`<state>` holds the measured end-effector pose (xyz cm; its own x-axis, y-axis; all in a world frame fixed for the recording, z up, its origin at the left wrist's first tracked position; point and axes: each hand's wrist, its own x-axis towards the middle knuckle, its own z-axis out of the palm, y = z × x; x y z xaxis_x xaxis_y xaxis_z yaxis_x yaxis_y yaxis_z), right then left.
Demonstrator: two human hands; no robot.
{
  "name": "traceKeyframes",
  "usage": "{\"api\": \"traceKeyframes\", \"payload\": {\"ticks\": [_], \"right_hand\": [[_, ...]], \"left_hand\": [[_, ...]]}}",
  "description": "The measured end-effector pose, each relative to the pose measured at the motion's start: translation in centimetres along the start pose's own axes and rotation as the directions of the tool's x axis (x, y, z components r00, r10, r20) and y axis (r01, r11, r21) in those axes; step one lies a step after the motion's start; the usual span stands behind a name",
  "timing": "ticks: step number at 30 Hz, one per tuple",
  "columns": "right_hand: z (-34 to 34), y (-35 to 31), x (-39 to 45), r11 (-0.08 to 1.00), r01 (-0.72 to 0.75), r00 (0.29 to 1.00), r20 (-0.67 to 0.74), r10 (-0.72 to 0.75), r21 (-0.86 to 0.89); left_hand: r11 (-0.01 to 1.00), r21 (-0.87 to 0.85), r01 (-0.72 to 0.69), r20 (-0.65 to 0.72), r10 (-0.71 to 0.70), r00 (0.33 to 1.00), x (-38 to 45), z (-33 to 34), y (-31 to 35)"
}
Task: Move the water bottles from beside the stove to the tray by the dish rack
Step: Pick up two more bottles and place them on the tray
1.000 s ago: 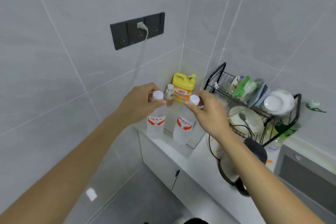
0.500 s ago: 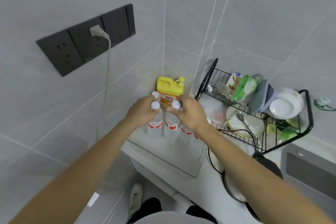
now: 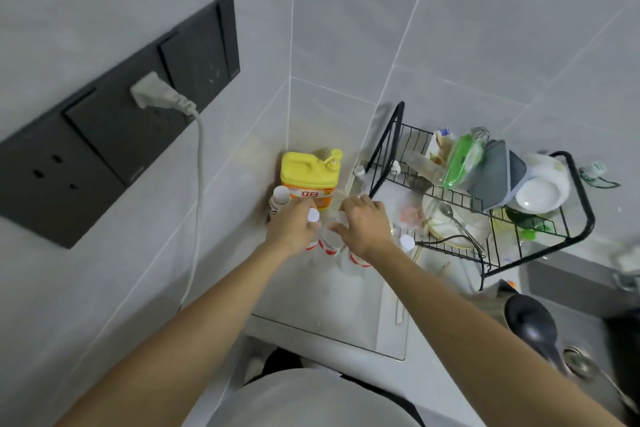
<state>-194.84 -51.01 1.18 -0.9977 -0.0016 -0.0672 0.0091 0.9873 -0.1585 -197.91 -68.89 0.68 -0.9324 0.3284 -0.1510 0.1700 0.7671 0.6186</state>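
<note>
Head view, looking down into the counter corner. Much is blurred: the water bottles (image 3: 329, 246) are clear plastic, so their bodies can hardly be told from the pale tray (image 3: 346, 315) beneath; only white caps and red label bands read clearly. How many stand there cannot be counted with certainty. One further white cap (image 3: 407, 242) shows beside the dish rack (image 3: 540, 229), its bottle mostly hidden.

Left hand (image 3: 292, 227): reached forward, knuckles up, fingers curled about the neck of a bottle whose cap (image 3: 313, 216) pokes out past the knuckles. Right hand (image 3: 363, 227): just beside the left, fingers bent over another bottle top; the hand covers the contact, so whether it grips cannot be told.

Bottles stand upright at the tray's far end, before the yellow detergent jug (image 3: 308, 180). A small white-capped bottle (image 3: 277, 201) sits left of the jug.
</note>
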Motion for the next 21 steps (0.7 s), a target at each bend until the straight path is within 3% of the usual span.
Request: {"api": "traceKeyframes", "payload": {"ticks": [5,11,21], "right_hand": [[0.1,0.5,-0.1,1.0,-0.004,1.0,0.008,0.004,0.005],[-0.9,0.8,0.1,1.0,-0.003,0.997,0.078,0.003,0.004],[-0.9,2.6,0.1,0.995,0.087,0.991,0.1,-0.09,0.039]], "left_hand": [[0.999,0.006,-0.038,0.011,0.038,0.999,1.3,0.5,-0.6],[0.975,0.21,-0.068,0.093,0.05,0.994,1.7,-0.3,-0.3],[0.952,0.269,-0.147,0.037,0.142,0.989,2.1,0.0,0.0]]}}
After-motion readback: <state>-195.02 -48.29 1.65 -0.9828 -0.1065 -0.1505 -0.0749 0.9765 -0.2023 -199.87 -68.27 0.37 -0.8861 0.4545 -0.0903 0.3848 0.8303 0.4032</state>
